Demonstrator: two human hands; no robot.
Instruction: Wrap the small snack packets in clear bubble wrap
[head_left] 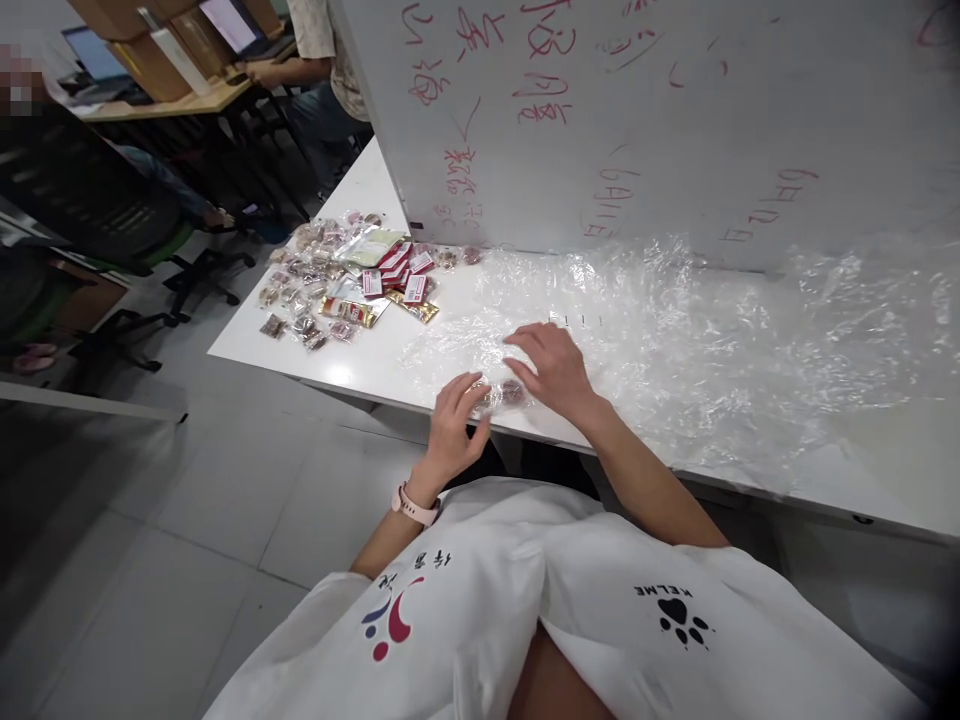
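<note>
White tabletop (337,370) is carrying the work, its surface glossy. The left hand (454,425) is arching half open, thumb apart from bent fingers, beside a small brown wrapped piece (482,394); contact cannot be confirmed. The right hand (553,368) is opening in a loose curve, visibly gripping nothing, near a dark reddish, roundish wrapped piece (513,391). Both pieces are lying near the table's front edge, their clear wrapping shining. Crumpled transparent film (675,360) is spreading rightward. Mixed small packets (300,268) are lying leftward, with red-and-white packets (394,267) among them. Behind, a whiteboard (675,140) is displaying red handwriting.
</note>
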